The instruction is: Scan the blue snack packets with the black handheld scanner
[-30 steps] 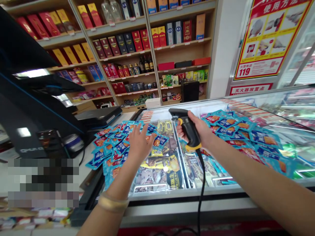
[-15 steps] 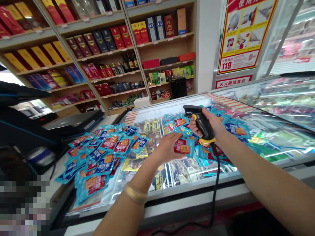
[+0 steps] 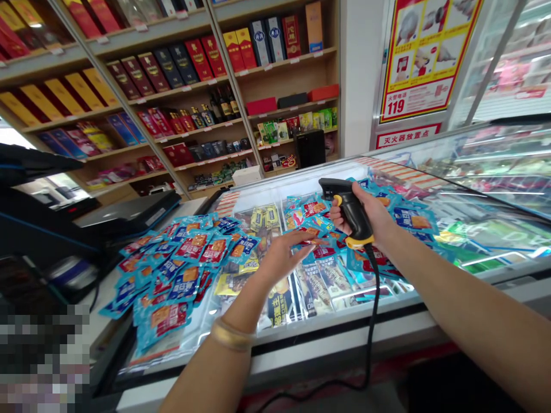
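My right hand (image 3: 365,209) is wrapped round the grip of a black and yellow barcode scanner (image 3: 355,215), its head pointing left and its cable hanging down. My left hand (image 3: 286,252), with a gold bangle on the wrist, reaches over the glass with fingers stretched out and thumb apart. Just beyond its fingertips lie red and blue snack packets (image 3: 316,206); a red-labelled packet (image 3: 322,251) is close to the thumb, and whether they touch I cannot tell. A larger heap of similar snack packets (image 3: 193,246) spreads on the left.
Under the glass top of the freezer (image 3: 275,189) lie wrapped ice creams (image 3: 316,284). Dark counter equipment (image 3: 124,215) stands at the left. Shelves (image 3: 185,89) with boxes and bottles line the back, and a fire-safety poster (image 3: 430,57) hangs at the right.
The red-labelled packet that was upright in my left hand is lower and flatter now, and my fingers have opened. The right hand with the scanner has barely moved; the view has shifted slightly.
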